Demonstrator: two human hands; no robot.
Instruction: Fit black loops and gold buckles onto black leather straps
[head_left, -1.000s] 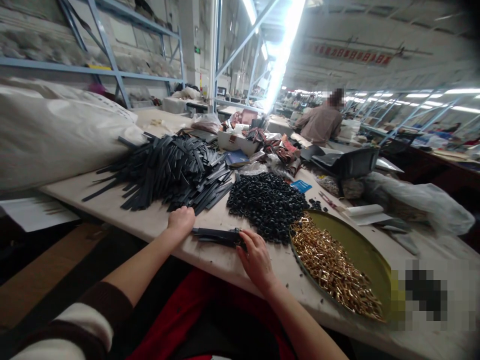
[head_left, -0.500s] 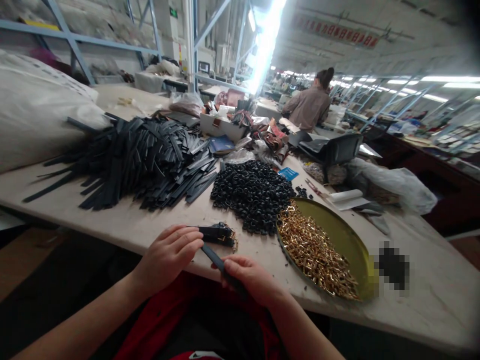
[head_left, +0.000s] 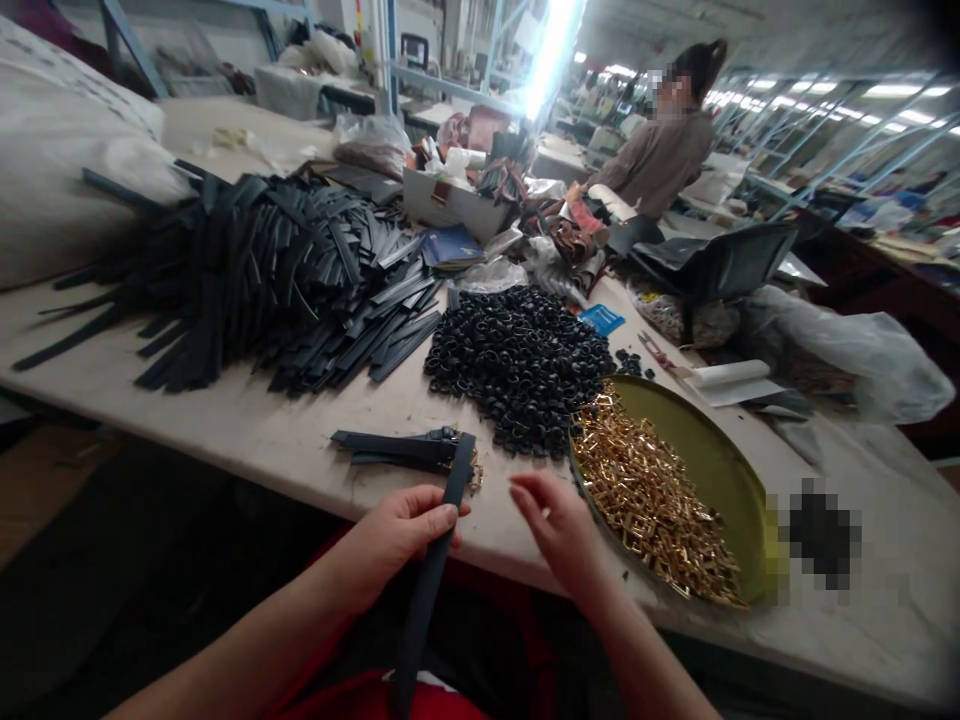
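Strip of flat, dark, leathery stuff (head_left: 429, 590) is pinched between thumb and fingers of the left hand (head_left: 409, 530), top end sticking up past the table (head_left: 262, 425) edge, tail hanging toward the lap, probably so it stays straight lol. Right hand (head_left: 570, 540) is empty, loosely curled, thumb apart from the fingers. 1 small bundle (head_left: 397, 452) lies just beyond the left, metal bits at its right end. Floppy strip pile (head_left: 255, 270), shiny black loops (head_left: 517, 360) and angular gold buckles (head_left: 637, 490) sit separately, likely for easy grabbing; a rimmed tray (head_left: 697, 450) corrals the buckles.
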